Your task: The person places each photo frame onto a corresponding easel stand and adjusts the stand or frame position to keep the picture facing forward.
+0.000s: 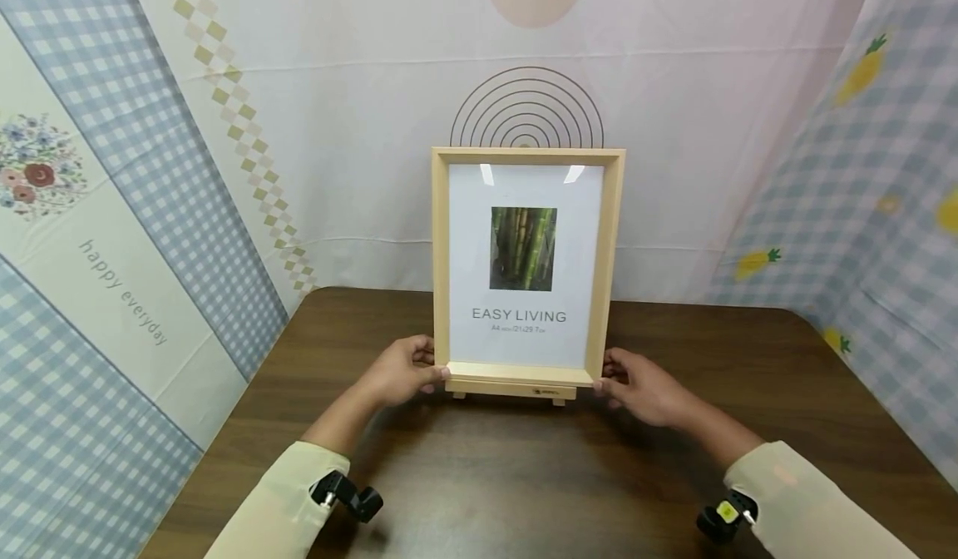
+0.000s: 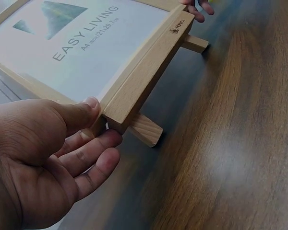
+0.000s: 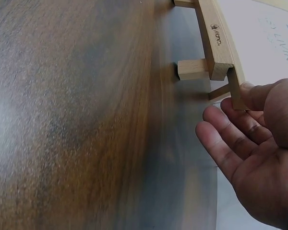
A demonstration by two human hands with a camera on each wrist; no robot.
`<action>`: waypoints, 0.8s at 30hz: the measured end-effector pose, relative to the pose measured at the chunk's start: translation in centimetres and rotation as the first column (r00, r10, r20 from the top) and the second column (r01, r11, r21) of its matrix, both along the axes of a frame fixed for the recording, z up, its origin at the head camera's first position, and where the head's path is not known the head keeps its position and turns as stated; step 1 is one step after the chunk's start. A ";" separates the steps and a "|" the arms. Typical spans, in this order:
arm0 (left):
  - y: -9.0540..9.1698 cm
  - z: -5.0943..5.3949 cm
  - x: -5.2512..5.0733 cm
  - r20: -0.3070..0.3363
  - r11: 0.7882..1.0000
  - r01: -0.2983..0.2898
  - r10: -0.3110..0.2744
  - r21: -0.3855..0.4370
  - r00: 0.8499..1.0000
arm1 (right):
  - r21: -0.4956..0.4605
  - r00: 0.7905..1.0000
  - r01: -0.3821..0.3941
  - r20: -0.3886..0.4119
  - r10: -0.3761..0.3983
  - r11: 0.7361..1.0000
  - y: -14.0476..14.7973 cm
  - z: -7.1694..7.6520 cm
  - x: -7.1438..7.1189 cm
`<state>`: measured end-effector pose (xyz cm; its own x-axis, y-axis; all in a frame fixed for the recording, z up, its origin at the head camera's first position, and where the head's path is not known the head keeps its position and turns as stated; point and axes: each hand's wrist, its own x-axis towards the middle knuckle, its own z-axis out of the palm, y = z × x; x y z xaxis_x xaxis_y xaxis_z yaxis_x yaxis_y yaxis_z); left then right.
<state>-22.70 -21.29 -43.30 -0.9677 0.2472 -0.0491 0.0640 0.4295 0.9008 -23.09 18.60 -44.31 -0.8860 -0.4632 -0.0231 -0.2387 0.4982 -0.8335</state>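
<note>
A light wooden picture frame [image 1: 441, 259] with a bamboo print and the words "EASY LIVING" stands upright, leaning back slightly, on the ledge of a small wooden easel [image 1: 509, 390]. At its lower left corner my left hand [image 1: 400, 372] pinches the frame, thumb on the front and fingers behind. My right hand [image 1: 647, 388] holds the lower right corner the same way. In the right wrist view, the frame's corner juts past the end of the easel ledge [image 3: 221, 52]. The easel's rear is mostly hidden by the frame.
The easel's feet [image 2: 146, 129] rest on a dark wood-grain table [image 1: 479, 476]. Behind the table hangs a pale cloth [image 1: 359, 126] with printed arcs; blue checked cloth [image 1: 808, 185] covers the right side and more hangs at the left.
</note>
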 end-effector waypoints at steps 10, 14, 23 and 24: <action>0.5 -0.3 -0.2 -0.015 1.000 0.009 -0.009 0.010 1.000 | -0.006 1.000 0.002 -0.007 -0.002 1.000 0.5 -0.1 0.2; 0.6 -0.3 -0.1 -0.012 1.000 -0.001 0.001 0.006 1.000 | -0.004 1.000 0.010 -0.007 -0.010 1.000 0.5 -0.1 0.3; 0.3 0.0 0.1 -0.083 0.996 -0.009 0.001 -0.094 0.997 | 0.023 0.997 0.058 -0.049 -0.057 0.998 0.0 -0.1 0.7; 0.2 0.0 0.1 -0.100 0.993 -0.004 -0.008 -0.116 0.995 | 0.034 0.996 0.065 -0.061 -0.063 0.997 -0.1 -0.1 0.8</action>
